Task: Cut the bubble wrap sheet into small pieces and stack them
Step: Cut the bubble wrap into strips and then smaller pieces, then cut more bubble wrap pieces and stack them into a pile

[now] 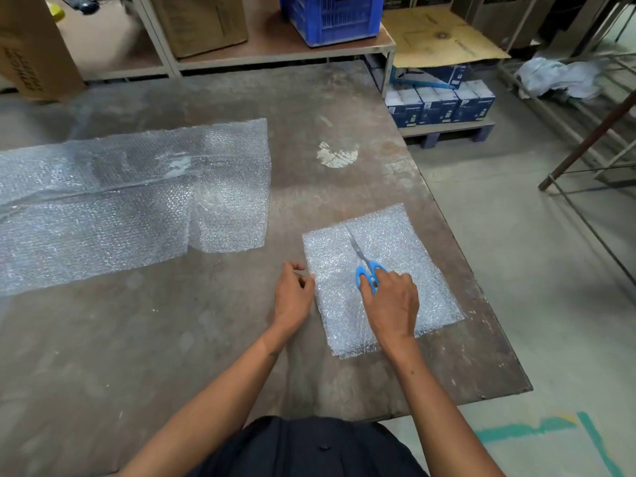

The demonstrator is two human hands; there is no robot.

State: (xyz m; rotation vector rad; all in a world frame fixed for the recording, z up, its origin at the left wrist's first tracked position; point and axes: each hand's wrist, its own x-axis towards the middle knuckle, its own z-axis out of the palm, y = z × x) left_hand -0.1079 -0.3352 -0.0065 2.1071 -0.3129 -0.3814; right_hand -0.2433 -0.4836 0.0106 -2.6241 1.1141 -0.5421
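A long bubble wrap sheet (pixel 130 197) lies flat across the left of the worn table (pixel 192 339). Near the right edge sits a stack of small cut bubble wrap pieces (pixel 389 242). Blue-handled scissors (pixel 365 266) rest on that stack, blades shut and pointing away from me. My right hand (pixel 392 304) is on the scissor handles, fingers curled around them. My left hand (pixel 292 294) pinches the stack's left edge between thumb and fingers.
A blue crate (pixel 330 18) and cardboard boxes (pixel 203 22) stand on a low shelf behind the table. Blue cartons (pixel 440 105) sit on a pallet at the right. The table's right edge (pixel 481 287) drops to the floor. A torn white patch (pixel 337 154) marks the tabletop.
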